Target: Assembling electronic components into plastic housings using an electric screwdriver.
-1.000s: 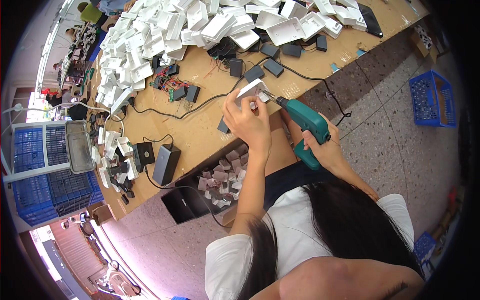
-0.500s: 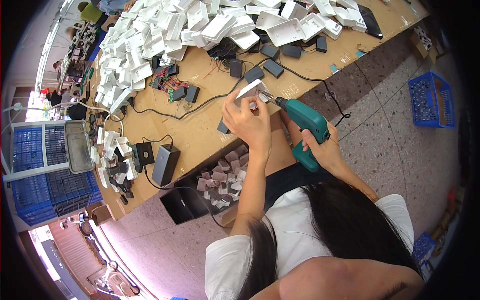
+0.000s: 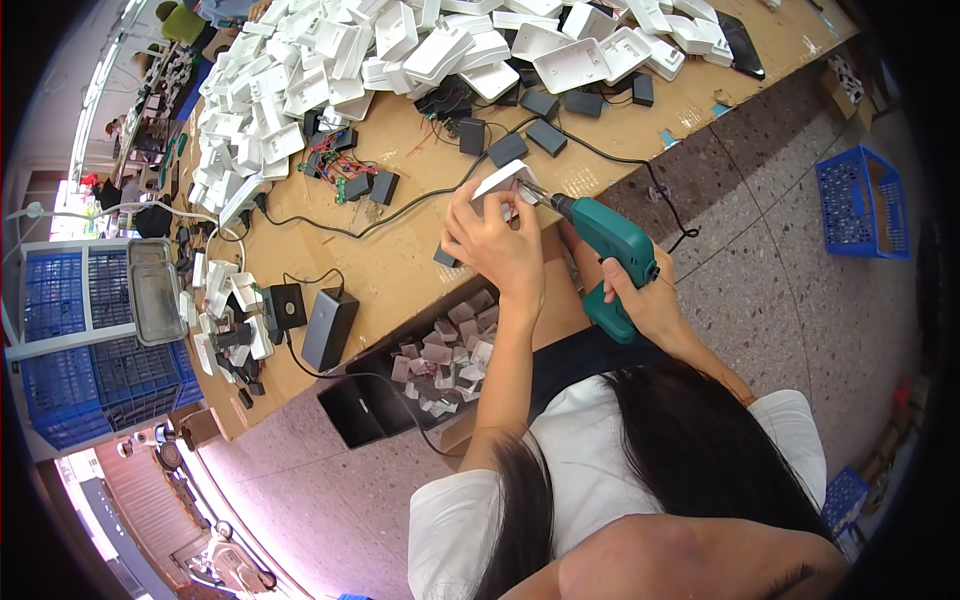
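Note:
My left hand [image 3: 493, 240] is closed on a white plastic case [image 3: 505, 178], tilted up at the table's front edge. Thumb and fingers grip its near side, and part of the case is hidden behind them. In my right hand [image 3: 645, 295] is a green electric screwdriver [image 3: 612, 240], gripped pistol-fashion. Its tip points left into the open side of the case; whether it touches a screw is too small to tell. Just beyond the case lie several small black boxes, one of them a black box [image 3: 508, 149] close behind it.
White cases [image 3: 340, 60] are heaped across the back of the cardboard-covered table [image 3: 410, 250]. A black cable [image 3: 385, 222] crosses it. Black adapters [image 3: 331, 328] stand at left. Below the edge sits a black bin [image 3: 350, 412] beside pale pieces. A blue crate [image 3: 835, 205] is on the floor at right.
Almost nothing differs. Both hands, the white case and the screwdriver keep nearly the same place, with only a very slight shift of the left hand.

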The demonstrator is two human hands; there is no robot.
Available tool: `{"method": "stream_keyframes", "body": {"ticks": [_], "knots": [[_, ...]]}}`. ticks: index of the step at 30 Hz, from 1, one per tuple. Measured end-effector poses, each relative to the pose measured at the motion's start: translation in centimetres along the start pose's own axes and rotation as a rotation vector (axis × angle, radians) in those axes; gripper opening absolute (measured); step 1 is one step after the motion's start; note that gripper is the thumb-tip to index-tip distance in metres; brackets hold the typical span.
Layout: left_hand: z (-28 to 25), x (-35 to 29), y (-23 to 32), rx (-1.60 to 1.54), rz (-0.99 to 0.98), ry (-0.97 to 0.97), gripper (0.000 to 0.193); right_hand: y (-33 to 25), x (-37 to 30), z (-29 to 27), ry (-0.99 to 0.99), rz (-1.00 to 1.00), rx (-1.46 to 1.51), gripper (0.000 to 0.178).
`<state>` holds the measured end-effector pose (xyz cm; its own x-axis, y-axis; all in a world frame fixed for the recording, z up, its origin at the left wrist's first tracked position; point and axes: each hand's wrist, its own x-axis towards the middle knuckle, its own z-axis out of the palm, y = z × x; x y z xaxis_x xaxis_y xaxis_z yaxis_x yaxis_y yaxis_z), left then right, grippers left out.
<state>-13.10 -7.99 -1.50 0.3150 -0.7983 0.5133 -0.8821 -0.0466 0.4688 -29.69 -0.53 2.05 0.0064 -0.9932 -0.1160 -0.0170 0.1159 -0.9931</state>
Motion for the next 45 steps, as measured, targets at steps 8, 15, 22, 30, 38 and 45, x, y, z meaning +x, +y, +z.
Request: {"method": "stream_keyframes", "body": {"ticks": [8, 15, 22, 30, 38, 45], "knots": [[-0.14, -0.13, -0.26, -0.025, -0.011, -0.014, 0.007, 0.07, -0.25, 0.15, -0.001, 0.004, -0.003, 0.028], [-0.4, -0.28, -0.24, -0.04, -0.012, -0.003, 0.007, -0.21, -0.47, 0.26, 0.002, 0.01, 0.029, 0.028], [-0.51, -0.27, -0.26, -0.056, -0.024, 0.014, 0.006, -0.3, -0.44, 0.45, -0.011, 0.027, 0.044, 0.028], [-0.34, -0.22, -0.55, -0.034, -0.013, 0.011, 0.006, -0.14, -0.38, 0.81, -0.003, 0.022, 0.027, 0.026], [-0.35, -0.21, -0.91, -0.049, -0.008, -0.01, 0.007, -0.38, -0.39, 0.87, 0.001, 0.021, 0.005, 0.027], [-0.67, -0.09, -0.65, -0.045, -0.016, -0.026, 0.008, -0.5, -0.54, 0.86, 0.003, 0.036, 0.002, 0.026]]}}
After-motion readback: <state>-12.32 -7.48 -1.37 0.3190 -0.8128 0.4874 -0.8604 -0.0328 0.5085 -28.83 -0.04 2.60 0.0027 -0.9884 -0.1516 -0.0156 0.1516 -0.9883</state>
